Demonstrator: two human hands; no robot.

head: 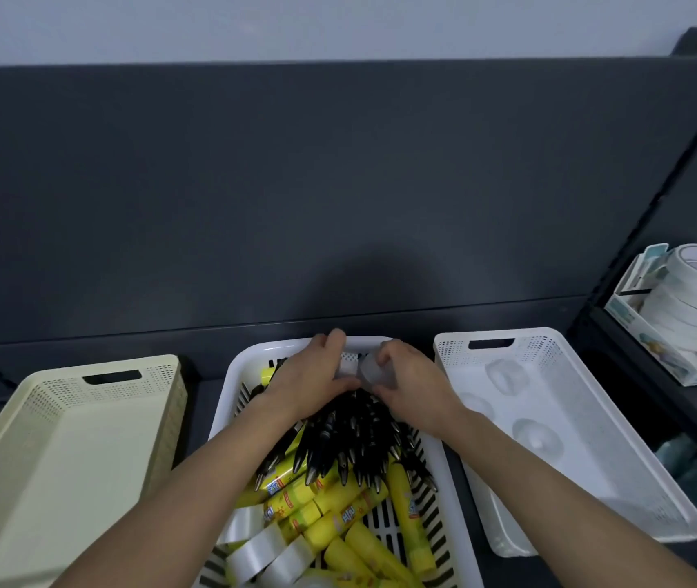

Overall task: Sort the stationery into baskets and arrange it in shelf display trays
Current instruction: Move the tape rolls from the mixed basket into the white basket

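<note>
Both hands meet at the far end of the middle basket [224,403], white slotted plastic heaped with black pens [351,443], yellow glue sticks [338,515] and glossy clear tape rolls [261,549]. The right hand [410,386] curls round a translucent roll [374,369]. The left hand [314,373] pinches a pale piece [346,364] beside it. A perforated cream basket [62,460] flanks on the left, and a white basket [552,345] holding clear rolls on the right.

No text is legible. The yellow cylindrical glue sticks [340,517] inside the white slotted plastic basket [278,345] carry blue-and-white logo panels and red bands of small print. The characters are too blurred to read. The pale printed cardboard box [643,337], right of that basket, shows indistinct graphics only.
</note>
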